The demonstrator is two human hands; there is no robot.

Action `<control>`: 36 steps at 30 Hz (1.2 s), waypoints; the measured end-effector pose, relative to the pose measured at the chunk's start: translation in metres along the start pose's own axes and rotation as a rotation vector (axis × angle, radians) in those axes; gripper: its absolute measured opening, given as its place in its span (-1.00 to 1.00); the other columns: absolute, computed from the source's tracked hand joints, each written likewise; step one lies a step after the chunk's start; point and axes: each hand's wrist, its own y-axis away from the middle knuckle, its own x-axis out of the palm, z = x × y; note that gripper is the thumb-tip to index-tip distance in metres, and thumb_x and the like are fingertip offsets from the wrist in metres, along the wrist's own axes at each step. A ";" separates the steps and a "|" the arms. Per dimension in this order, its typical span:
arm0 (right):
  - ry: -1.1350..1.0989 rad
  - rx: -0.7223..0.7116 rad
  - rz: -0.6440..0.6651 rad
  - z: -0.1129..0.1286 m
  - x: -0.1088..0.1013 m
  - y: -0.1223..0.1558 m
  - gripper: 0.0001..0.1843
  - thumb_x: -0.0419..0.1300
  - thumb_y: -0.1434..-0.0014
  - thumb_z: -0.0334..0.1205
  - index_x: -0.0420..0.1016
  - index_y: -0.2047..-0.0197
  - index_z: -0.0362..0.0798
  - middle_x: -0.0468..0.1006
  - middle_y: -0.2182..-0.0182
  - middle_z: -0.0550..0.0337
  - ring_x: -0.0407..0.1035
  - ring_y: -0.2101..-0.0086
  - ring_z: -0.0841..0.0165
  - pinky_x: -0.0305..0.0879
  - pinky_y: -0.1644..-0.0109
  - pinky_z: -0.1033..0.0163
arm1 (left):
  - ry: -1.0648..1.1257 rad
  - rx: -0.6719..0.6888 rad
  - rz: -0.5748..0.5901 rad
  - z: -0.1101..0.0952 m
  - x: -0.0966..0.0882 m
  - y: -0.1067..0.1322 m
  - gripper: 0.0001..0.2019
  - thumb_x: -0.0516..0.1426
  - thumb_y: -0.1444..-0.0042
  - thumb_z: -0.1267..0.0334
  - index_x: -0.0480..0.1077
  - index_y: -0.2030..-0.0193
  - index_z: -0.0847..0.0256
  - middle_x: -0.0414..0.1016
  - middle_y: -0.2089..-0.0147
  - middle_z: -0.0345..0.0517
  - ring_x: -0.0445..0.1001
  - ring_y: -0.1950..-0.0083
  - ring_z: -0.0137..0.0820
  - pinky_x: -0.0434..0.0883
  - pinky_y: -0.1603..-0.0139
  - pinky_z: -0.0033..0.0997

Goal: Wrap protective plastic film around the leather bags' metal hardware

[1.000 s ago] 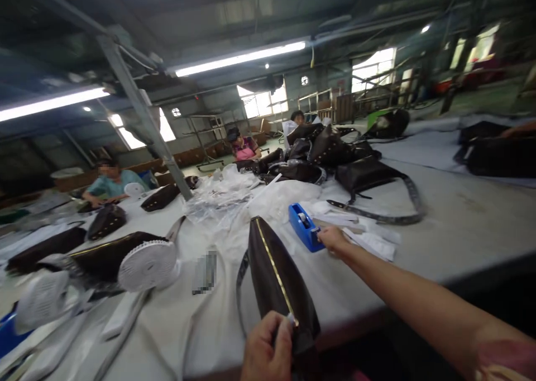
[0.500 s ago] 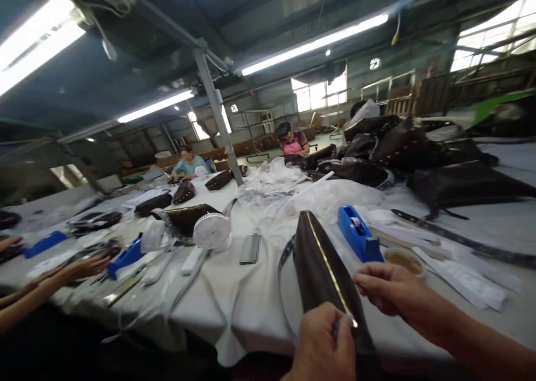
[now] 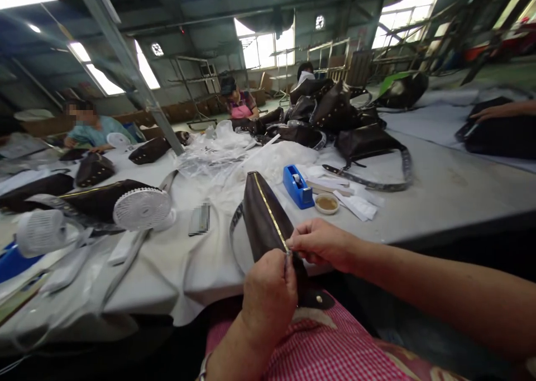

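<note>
A dark brown bag (image 3: 262, 219) with a gold zipper along its top lies on the white cloth at the table's near edge, its end hanging over my lap. My left hand (image 3: 270, 291) is closed around the near end of the bag at the zipper. My right hand (image 3: 320, 242) pinches the zipper end right beside it, fingers pressed together. A blue tape dispenser (image 3: 296, 186) and a small round dish (image 3: 327, 203) of brown paste sit just beyond the bag.
Small white fans (image 3: 141, 208) and more brown bags (image 3: 94, 198) lie to the left. A heap of dark bags (image 3: 330, 118) with a studded strap (image 3: 377, 184) fills the table's far side. Other people sit at the back; someone's arm (image 3: 500, 110) rests at far right.
My right hand came back from the tape dispenser to the near end of the bag's zipper. The view swung left, then back and downward, so my lap shows now.
</note>
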 end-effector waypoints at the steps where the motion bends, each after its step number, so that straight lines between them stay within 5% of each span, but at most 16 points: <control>1: 0.019 0.015 -0.004 0.000 0.001 0.001 -0.79 0.28 0.04 -0.20 0.37 0.57 -0.10 0.35 0.72 0.36 0.08 0.75 0.59 -0.12 0.70 0.43 | -0.034 0.015 -0.010 -0.001 0.000 0.001 -0.76 0.01 -0.29 0.38 0.29 0.43 0.13 0.42 0.46 -0.15 0.42 0.44 -0.31 0.19 0.40 -0.27; 9: 0.219 0.144 -0.075 0.000 0.004 -0.003 -0.84 0.20 0.05 -0.35 0.31 0.58 -0.05 0.30 0.75 0.37 0.08 0.76 0.54 -0.08 0.72 0.42 | -0.178 0.112 -0.053 -0.003 0.000 0.005 -0.78 0.04 -0.27 0.42 0.29 0.41 0.12 0.39 0.50 -0.17 0.42 0.50 -0.29 0.20 0.46 -0.23; 21: 0.385 0.207 -0.061 -0.003 0.027 -0.003 -0.79 0.19 0.01 -0.32 0.21 0.57 -0.02 0.12 0.76 0.42 0.02 0.75 0.55 -0.13 0.71 0.42 | -0.317 0.075 -0.123 -0.008 -0.010 0.015 -0.83 0.15 -0.10 0.46 0.30 0.38 0.09 0.42 0.48 -0.21 0.41 0.51 -0.28 0.05 0.52 -0.20; 27: 0.210 0.046 0.013 -0.011 0.014 0.005 -0.70 0.22 -0.11 -0.11 0.33 0.55 -0.08 0.30 0.69 0.33 0.12 0.70 0.55 0.03 0.65 0.43 | 0.003 -0.132 0.145 -0.005 -0.029 0.002 -0.76 0.00 -0.29 0.31 0.28 0.43 0.14 0.44 0.47 -0.14 0.39 0.45 -0.34 0.08 0.45 -0.31; 31: 0.108 -0.001 0.015 -0.012 0.007 0.011 -0.79 0.28 -0.07 -0.17 0.46 0.47 -0.14 0.41 0.62 0.29 0.17 0.66 0.56 0.10 0.61 0.44 | 0.344 -0.331 0.269 0.005 -0.026 -0.011 -0.66 -0.02 -0.31 0.18 0.21 0.52 0.16 0.28 0.54 -0.24 0.26 0.46 -0.42 0.10 0.45 -0.41; 36: 0.085 0.032 -0.087 -0.007 0.010 0.018 -0.92 0.26 0.00 -0.36 0.44 0.36 -0.10 0.53 0.55 0.27 0.09 0.70 0.59 -0.05 0.67 0.43 | 0.751 -0.571 0.334 0.007 -0.016 -0.013 -0.65 0.05 -0.22 0.01 0.25 0.51 0.17 0.14 0.61 -0.34 0.11 0.57 -0.50 0.07 0.55 -0.48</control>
